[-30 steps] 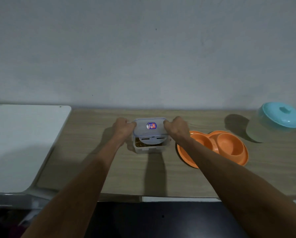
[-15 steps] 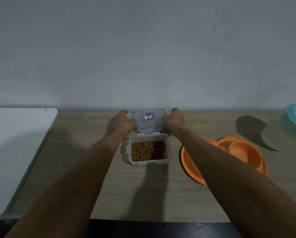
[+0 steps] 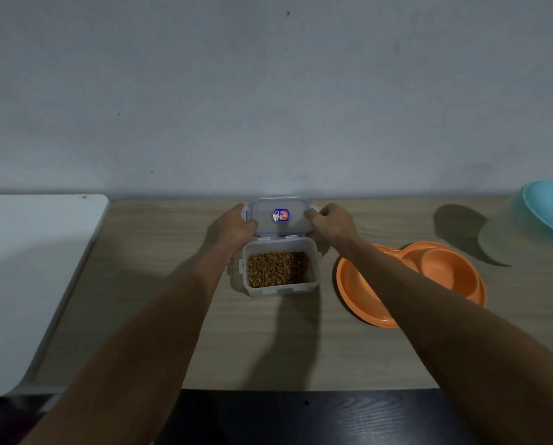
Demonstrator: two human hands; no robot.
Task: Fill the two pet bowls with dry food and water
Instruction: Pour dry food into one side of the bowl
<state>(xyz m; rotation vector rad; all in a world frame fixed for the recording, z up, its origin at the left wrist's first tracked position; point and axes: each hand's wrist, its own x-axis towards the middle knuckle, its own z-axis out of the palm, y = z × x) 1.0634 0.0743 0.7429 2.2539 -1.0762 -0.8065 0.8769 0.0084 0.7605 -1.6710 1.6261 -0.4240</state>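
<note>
A clear plastic container [image 3: 280,289] stands uncovered in the middle of the wooden table, holding brown dry food [image 3: 278,268]. Its clear lid [image 3: 280,217], with a small blue sticker, sits just behind it near the wall. My left hand [image 3: 236,224] grips the lid's left edge and my right hand [image 3: 331,221] grips its right edge. An orange double pet bowl [image 3: 446,271] lies to the right of the container, both basins bare, partly hidden by my right forearm.
A translucent jug with a teal lid [image 3: 547,213] stands at the far right edge of view, cut off. A white surface [image 3: 28,268] adjoins the wooden table [image 3: 140,284] on the left. The wall runs right behind the lid.
The lid came off the container and both hands carried it back toward the wall; the dry food now shows. The view shifted left and down.
</note>
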